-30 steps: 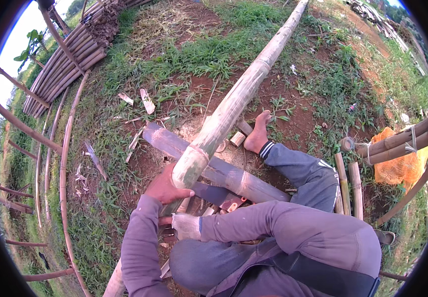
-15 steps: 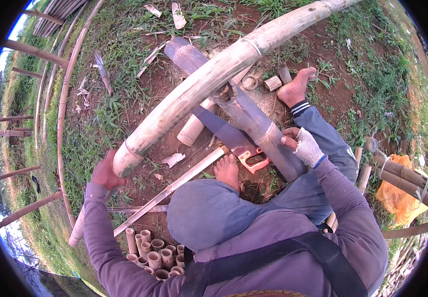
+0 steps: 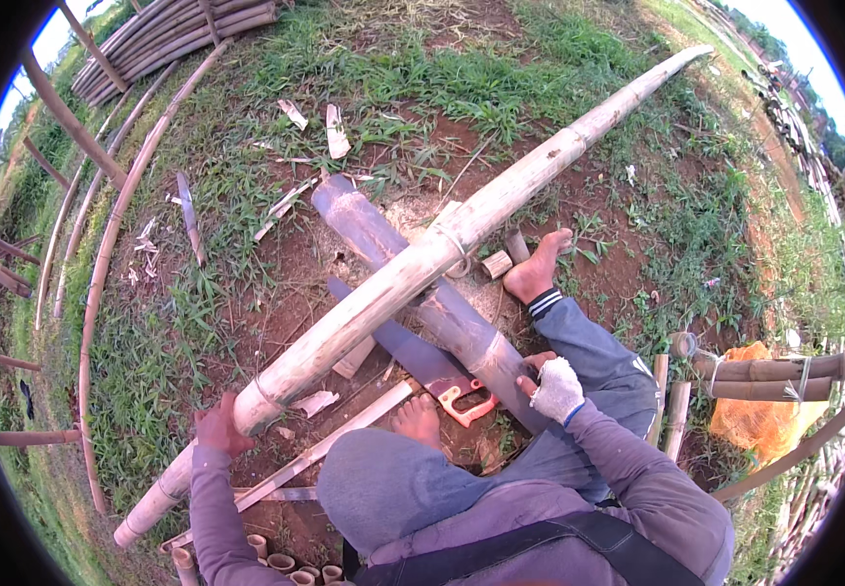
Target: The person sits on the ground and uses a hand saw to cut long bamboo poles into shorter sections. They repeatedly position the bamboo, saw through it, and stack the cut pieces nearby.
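Observation:
A long pale bamboo pole (image 3: 501, 200) slants from near left to far right, crossing above a brown bamboo log (image 3: 466, 327). My bare left hand (image 3: 222, 428) is closed round the pole's near end. At the log's near end, my right hand (image 3: 554, 391), in a pale fingerless glove, has its thumb and fingers curled against the wood. A handsaw (image 3: 422, 361) with an orange handle lies beside the log, its blade passing partly beneath the pale pole. Whether the pole rests on the log or hangs just above it, I cannot tell.
My bare foot (image 3: 418, 420) is by the saw handle; the other (image 3: 540, 269) is stretched out beyond the log. A split bamboo strip (image 3: 344, 435) lies near. Cut bamboo tubes (image 3: 281, 562) stand lower left. Tied poles (image 3: 774, 376) and an orange net bag (image 3: 750, 415) are right.
The pale pole looks lower and farther away, and its far tip has come into view. My left hand stays at its near end. The whole view has shifted; the right hand stays by the log.

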`<action>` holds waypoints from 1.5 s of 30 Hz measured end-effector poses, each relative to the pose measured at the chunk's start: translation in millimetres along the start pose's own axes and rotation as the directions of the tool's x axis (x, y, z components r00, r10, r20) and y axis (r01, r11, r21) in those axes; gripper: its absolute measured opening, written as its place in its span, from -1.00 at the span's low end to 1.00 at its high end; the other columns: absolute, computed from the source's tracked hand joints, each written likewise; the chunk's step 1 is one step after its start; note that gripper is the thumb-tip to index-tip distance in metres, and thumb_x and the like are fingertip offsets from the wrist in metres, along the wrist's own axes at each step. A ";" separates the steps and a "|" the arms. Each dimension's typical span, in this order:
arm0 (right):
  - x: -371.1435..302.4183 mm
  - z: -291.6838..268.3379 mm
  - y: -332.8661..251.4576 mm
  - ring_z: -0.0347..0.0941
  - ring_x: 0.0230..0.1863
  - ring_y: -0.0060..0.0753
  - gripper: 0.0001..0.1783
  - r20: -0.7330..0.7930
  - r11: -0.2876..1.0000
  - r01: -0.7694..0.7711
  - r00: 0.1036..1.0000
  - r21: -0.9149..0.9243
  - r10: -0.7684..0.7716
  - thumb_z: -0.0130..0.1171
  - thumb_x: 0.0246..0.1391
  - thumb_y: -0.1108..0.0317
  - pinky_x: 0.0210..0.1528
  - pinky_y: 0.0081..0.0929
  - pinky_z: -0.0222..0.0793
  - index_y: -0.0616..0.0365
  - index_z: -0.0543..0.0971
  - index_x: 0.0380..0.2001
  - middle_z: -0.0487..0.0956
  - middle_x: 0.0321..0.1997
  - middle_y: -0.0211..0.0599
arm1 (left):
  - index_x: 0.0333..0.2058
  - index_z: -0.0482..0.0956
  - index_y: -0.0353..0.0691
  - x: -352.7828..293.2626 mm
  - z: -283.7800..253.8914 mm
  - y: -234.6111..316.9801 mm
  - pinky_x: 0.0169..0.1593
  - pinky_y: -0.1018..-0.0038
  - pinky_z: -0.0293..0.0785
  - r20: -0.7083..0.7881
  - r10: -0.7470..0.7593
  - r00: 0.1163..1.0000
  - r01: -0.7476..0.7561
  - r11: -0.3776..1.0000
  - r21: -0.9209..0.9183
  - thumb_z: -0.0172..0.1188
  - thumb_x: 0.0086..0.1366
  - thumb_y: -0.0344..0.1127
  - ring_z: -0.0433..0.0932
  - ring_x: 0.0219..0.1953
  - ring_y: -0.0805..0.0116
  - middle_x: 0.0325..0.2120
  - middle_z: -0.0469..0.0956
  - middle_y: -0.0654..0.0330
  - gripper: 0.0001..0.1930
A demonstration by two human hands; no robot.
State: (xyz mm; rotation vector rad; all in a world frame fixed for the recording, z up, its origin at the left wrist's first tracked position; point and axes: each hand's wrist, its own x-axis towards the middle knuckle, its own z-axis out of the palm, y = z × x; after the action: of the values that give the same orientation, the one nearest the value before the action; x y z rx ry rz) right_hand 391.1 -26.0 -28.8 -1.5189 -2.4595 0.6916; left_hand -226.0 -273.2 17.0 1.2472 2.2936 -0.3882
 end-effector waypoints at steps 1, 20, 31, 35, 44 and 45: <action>-0.4 -0.8 -5.5 0.64 -0.02 0.23 -0.49 -0.016 1.000 -0.018 1.000 -0.022 0.018 0.49 0.11 0.14 0.05 0.08 0.55 0.18 0.67 0.06 0.67 -0.02 0.09 | 0.38 0.30 0.04 -3.5 5.2 -3.6 0.49 -0.18 0.20 -0.019 0.003 1.000 -0.004 1.000 -0.016 0.75 -0.24 -0.01 0.67 0.20 -0.05 0.10 0.70 0.03 0.17; -35.1 20.6 -4.6 0.63 0.14 0.21 -0.38 -0.112 0.996 0.071 0.991 -0.061 -0.078 0.43 0.13 0.04 0.20 0.09 0.55 0.23 0.63 0.14 0.66 0.14 0.06 | 0.00 0.70 0.07 59.0 343.1 66.6 0.27 0.07 0.30 -0.438 -0.002 0.899 -0.104 0.970 -0.218 0.18 0.37 0.03 0.57 0.12 0.16 0.06 0.61 0.22 -0.66; -37.1 21.2 -3.7 0.67 0.06 0.19 -0.43 -0.160 0.997 0.075 0.984 -0.024 -0.077 0.43 0.12 0.02 0.12 0.10 0.58 0.19 0.66 0.07 0.68 0.10 0.07 | -0.12 0.68 0.05 -45.8 166.7 101.1 0.04 -0.03 0.57 -0.575 0.006 0.818 -0.137 0.973 -0.185 0.32 0.23 -0.21 0.68 -0.02 -0.07 -0.12 0.69 0.06 -0.77; -29.9 31.5 -0.7 0.65 0.10 0.20 -0.43 -0.138 0.997 0.074 0.987 -0.031 -0.078 0.44 0.11 0.01 0.14 0.10 0.57 0.19 0.67 0.05 0.67 0.11 0.07 | -0.13 0.59 -0.03 -59.9 141.1 94.9 -0.10 -0.13 0.63 -0.453 0.026 0.891 -0.120 0.976 -0.180 0.29 0.31 -0.17 0.74 -0.13 -0.25 -0.22 0.72 -0.07 -0.79; -29.8 29.6 -0.5 0.66 0.00 0.22 -0.43 -0.168 0.996 0.087 0.982 -0.030 -0.091 0.49 0.05 0.05 0.05 0.11 0.58 0.17 0.68 0.04 0.69 0.03 0.04 | -0.11 0.50 -0.14 -76.8 104.2 91.1 -0.05 -0.16 0.66 -0.233 0.146 0.961 -0.156 0.988 -0.022 0.25 0.39 -0.02 0.76 -0.14 -0.32 -0.28 0.75 -0.26 -0.67; -30.2 28.9 -0.9 0.65 0.01 0.22 -0.42 -0.161 0.996 0.089 0.983 -0.032 -0.093 0.49 0.05 0.04 0.07 0.11 0.57 0.17 0.67 0.05 0.68 0.03 0.05 | -0.11 0.50 -0.14 -78.5 100.9 92.6 -0.04 -0.15 0.66 -0.209 0.166 0.964 -0.172 0.985 -0.006 0.24 0.41 -0.01 0.76 -0.13 -0.31 -0.27 0.75 -0.26 -0.67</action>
State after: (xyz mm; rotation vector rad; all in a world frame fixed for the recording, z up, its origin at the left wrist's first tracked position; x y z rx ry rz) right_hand 393.7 -61.5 -50.8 -1.4010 -2.4060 0.5026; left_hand -83.2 -325.2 -25.4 1.5212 2.3299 -0.1750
